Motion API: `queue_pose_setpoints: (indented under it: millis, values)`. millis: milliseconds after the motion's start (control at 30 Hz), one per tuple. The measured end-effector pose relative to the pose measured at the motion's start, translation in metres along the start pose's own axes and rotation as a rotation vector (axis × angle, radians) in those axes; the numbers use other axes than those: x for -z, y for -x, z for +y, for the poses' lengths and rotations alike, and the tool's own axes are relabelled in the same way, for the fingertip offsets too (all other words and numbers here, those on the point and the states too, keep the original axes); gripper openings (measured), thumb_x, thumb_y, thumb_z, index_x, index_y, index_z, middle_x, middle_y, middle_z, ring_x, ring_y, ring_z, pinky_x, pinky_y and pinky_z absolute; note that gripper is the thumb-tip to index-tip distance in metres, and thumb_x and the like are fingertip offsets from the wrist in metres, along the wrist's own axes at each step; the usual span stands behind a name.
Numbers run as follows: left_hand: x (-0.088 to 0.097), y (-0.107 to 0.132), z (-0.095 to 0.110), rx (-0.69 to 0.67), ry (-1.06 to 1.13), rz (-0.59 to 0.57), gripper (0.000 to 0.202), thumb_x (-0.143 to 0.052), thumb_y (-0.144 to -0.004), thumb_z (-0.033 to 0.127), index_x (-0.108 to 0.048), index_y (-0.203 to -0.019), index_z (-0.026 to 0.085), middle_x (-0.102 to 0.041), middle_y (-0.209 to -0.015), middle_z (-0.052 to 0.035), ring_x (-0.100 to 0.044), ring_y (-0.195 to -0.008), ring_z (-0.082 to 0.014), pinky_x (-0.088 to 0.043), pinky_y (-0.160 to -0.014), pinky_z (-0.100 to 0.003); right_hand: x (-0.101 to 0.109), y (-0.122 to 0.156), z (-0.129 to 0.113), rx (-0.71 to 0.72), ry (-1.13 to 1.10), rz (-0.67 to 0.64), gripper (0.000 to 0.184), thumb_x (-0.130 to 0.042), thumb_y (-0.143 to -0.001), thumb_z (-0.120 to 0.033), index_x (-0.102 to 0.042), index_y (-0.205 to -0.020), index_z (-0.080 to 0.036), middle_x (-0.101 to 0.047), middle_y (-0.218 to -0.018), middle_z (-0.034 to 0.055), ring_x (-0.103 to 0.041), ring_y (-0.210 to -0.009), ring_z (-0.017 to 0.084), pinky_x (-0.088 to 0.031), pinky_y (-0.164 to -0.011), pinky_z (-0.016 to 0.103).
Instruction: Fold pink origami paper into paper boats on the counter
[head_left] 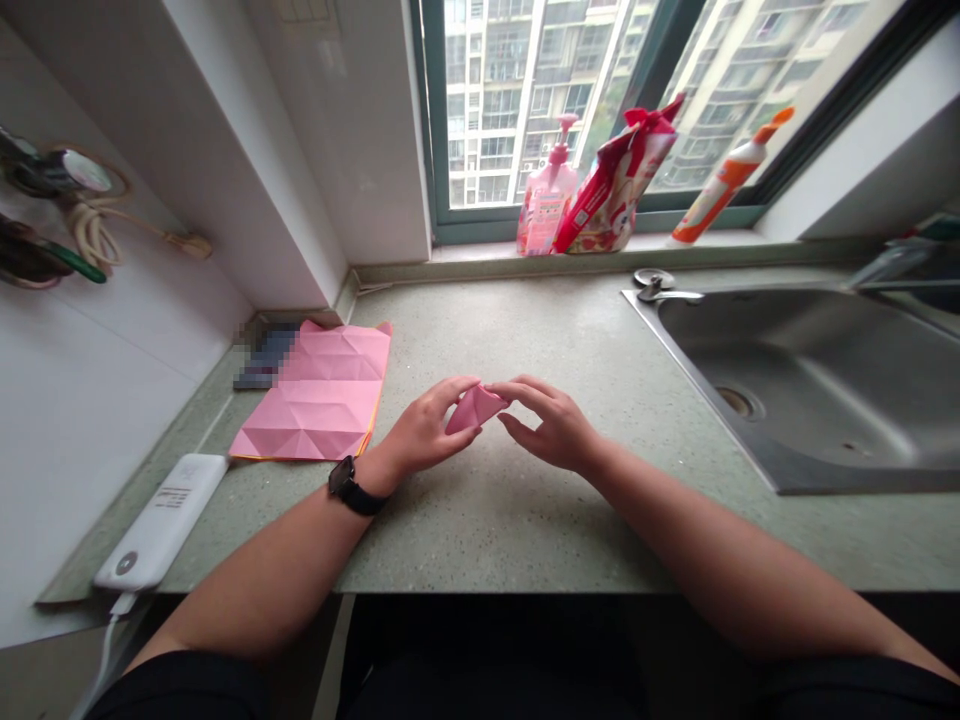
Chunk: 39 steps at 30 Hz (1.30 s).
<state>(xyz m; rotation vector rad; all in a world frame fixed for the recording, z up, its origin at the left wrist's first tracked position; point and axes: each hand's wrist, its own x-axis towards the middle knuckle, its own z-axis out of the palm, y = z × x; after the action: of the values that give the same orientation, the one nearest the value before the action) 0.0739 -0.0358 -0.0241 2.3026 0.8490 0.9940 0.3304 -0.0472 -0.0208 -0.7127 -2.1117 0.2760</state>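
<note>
A small folded piece of pink paper (474,408) is held above the middle of the green-grey countertop (495,530). My left hand (429,425) grips it from the left, thumb below and fingers above; a black watch is on that wrist. From the right, the fingertips of my right hand (551,420) touch the paper's upper right corner, with the thumb apart from the fingers and just below that corner. Left of my hands lies a stack of creased pink paper sheets (330,385), with a yellow-orange edge showing underneath.
A white power bank (163,520) with a cable lies at the left edge. A pixelated dark object (264,358) touches the paper stack. To the right is a steel sink (810,380). A pump bottle (547,200), a red bag (619,185) and an orange-white bottle (720,185) stand on the windowsill.
</note>
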Motion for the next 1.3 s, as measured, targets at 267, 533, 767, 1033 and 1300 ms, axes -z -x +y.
queue_pose_setpoints:
  millis: [267,533,767,1033,1300]
  values:
    - [-0.004,-0.002,0.007,-0.016,0.186,0.063,0.057,-0.082,-0.097,0.028,-0.061,-0.15,0.027,-0.065,-0.143,-0.0127,-0.072,-0.119,-0.0243,-0.065,-0.098,-0.039,-0.011,0.001,-0.002,-0.077,-0.137,0.031,0.084,-0.078,-0.101,-0.034,-0.034,-0.172,-0.034,-0.078,-0.12,0.0081,-0.08,-0.106,0.026,-0.07,-0.096,0.045]
    - [-0.003,-0.003,0.009,-0.037,0.252,0.11,0.059,-0.083,-0.098,0.029,-0.06,-0.152,0.03,-0.06,-0.145,-0.0121,-0.068,-0.129,-0.0273,-0.066,-0.105,-0.044,-0.009,0.001,-0.004,-0.159,-0.109,0.029,0.07,-0.074,-0.103,-0.032,-0.044,-0.166,-0.034,-0.081,-0.125,0.0085,-0.082,-0.108,0.027,-0.07,-0.096,0.048]
    - [-0.004,-0.002,0.009,-0.036,0.271,0.103,0.06,-0.085,-0.098,0.031,-0.061,-0.153,0.032,-0.058,-0.145,-0.0118,-0.067,-0.131,-0.0275,-0.066,-0.107,-0.046,-0.009,0.0,-0.006,-0.132,-0.104,0.007,0.069,-0.077,-0.101,-0.038,-0.049,-0.163,-0.032,-0.082,-0.128,0.0091,-0.082,-0.111,0.028,-0.07,-0.096,0.045]
    - [-0.007,0.0,0.004,0.017,0.35,0.133,0.065,-0.085,-0.097,0.031,-0.055,-0.154,0.031,-0.055,-0.147,-0.0106,-0.073,-0.116,-0.0217,-0.064,-0.11,-0.046,-0.009,-0.001,-0.008,-0.159,-0.049,0.056,0.051,-0.071,-0.103,-0.034,-0.057,-0.151,-0.029,-0.082,-0.125,0.0082,-0.082,-0.109,0.027,-0.069,-0.095,0.044]
    - [-0.003,0.001,0.008,0.103,0.567,0.097,0.051,-0.076,-0.103,0.038,-0.058,-0.15,0.029,-0.053,-0.157,-0.0143,-0.074,-0.123,-0.0257,-0.062,-0.111,-0.045,-0.01,-0.001,-0.008,-0.237,-0.023,0.099,0.024,-0.062,-0.107,-0.033,-0.064,-0.13,-0.028,-0.083,-0.108,0.0065,-0.081,-0.094,0.025,-0.067,-0.083,0.04]
